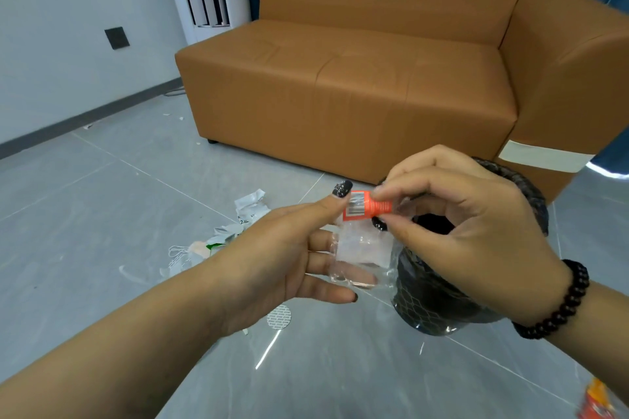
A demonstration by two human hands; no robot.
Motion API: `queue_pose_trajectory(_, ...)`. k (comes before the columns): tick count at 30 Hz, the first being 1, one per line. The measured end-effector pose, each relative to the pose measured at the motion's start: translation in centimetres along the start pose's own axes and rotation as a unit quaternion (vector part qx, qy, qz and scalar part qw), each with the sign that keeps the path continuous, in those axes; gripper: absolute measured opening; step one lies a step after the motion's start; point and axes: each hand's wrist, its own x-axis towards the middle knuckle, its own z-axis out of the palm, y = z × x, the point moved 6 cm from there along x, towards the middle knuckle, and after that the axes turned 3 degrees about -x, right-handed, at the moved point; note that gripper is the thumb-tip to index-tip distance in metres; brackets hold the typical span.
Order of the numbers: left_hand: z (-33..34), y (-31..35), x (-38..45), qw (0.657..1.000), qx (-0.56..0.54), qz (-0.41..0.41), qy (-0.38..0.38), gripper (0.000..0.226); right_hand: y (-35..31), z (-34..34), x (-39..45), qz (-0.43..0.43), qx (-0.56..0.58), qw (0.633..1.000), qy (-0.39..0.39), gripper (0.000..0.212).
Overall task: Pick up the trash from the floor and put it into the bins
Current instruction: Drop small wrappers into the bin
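Wrapper: a clear plastic wrapper (363,243) with an orange, barcoded top strip is held in the air between both hands, just in front of and partly over the mouth of the bin.
Right hand: the right hand (476,224) pinches the orange strip between thumb and forefinger; the other fingers curl loosely above the bin's opening. A dark beaded bracelet (561,303) sits on the wrist.
Left hand: the left hand (289,248) is spread flat with straight fingers behind and under the clear part of the wrapper; the thumb, with a dark decorated nail, points up beside the orange strip. Some fingers show through the plastic.
Bin: a black mesh bin (439,303) lined with a dark bag stands on the floor near the sofa's front right corner, mostly hidden by the right hand.
Trash on floor: a heap of torn white and green wrappers (235,231) lies left of the left hand; a round white patterned disc (278,316) lies just below the left wrist; an orange packet (599,401) shows, blurred, at the floor's lower right edge.
Floor: grey tiles (102,214) carry it all.
Sofa: a tan leather sofa (357,85) stands behind the bin, against a wall.
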Motion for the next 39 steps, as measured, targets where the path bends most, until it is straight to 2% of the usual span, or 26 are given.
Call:
queue_pose_trajectory(3, 0.0, 0.5, 0.0, 1.0, -0.016, 0.021, 0.01, 0.058, -0.9, 0.1, -0.1, -0.067, -0.086, 0.994, -0.001, 0.015)
queue_pose_trajectory(6, -0.5, 0.7, 0.1, 0.998, -0.035, 0.041, 0.033, 0.049, -0.8, 0.3, -0.1, -0.06, -0.078, 0.995, -0.012, 0.013)
queue_pose_trajectory(9, -0.9, 0.9, 0.1, 0.996, -0.037, 0.057, 0.058, 0.026, 0.0, 0.3, -0.1, 0.01, 0.015, 1.0, -0.014, 0.013)
queue_pose_trajectory(13, -1.3, 0.8, 0.1, 0.995, 0.009, 0.076, 0.067, 0.032, 1.7, -0.1, 0.1, 0.151, 0.117, 0.981, 0.02, 0.022)
queue_pose_trajectory(15, -1.4, 0.8, 0.2, 0.994, 0.03, 0.085, 0.065, 0.03, 3.1, 0.4, -0.3, 0.254, 0.147, 0.956, -0.01, 0.031)
queue_pose_trajectory(18, -1.7, 0.6, 0.3, 0.991, 0.045, 0.09, 0.087, 0.027, 4.1, 2.0, -1.3, 0.375, 0.25, 0.889, -0.08, 0.035)
queue_pose_trajectory(21, -2.0, 0.6, 0.4, 0.989, 0.053, 0.095, 0.103, 0.024, 4.3, 2.3, -1.4, 0.404, 0.286, 0.866, -0.072, 0.027)
queue_pose_trajectory(24, -2.1, 0.3, 0.5, 0.99, 0.056, 0.079, 0.106, 0.026, 4.4, 2.1, -1.4, 0.412, 0.317, 0.852, -0.058, 0.044)
queue_pose_trajectory(27, -1.9, -0.2, 0.6, 0.992, 0.06, 0.046, 0.105, 0.034, 4.7, 2.0, -1.5, 0.423, 0.33, 0.842, -0.056, 0.045)
queue_pose_trajectory(30, -2.2, -0.6, 0.5, 0.99, 0.064, 0.02, 0.124, 0.033, 6.4, 1.5, -1.5, 0.442, 0.311, 0.841, -0.04, 0.029)
queue_pose_trajectory(34, -2.4, -0.8, 0.4, 0.988, 0.082, 0.004, 0.129, 0.03, 11.3, -0.4, -1.6, 0.482, 0.229, 0.845, 0.033, 0.021)
queue_pose_trajectory(37, -2.4, -1.0, 0.3, 0.988, 0.094, -0.005, 0.126, 0.028, 17.1, -2.2, -3.2, 0.529, 0.102, 0.839, 0.07, 0.019)
queue_pose_trajectory(39, -2.4, -1.3, 0.3, 0.987, 0.103, -0.012, 0.124, 0.027, 20.8, -3.3, -5.0, 0.558, -0.03, 0.828, 0.049, 0.017)
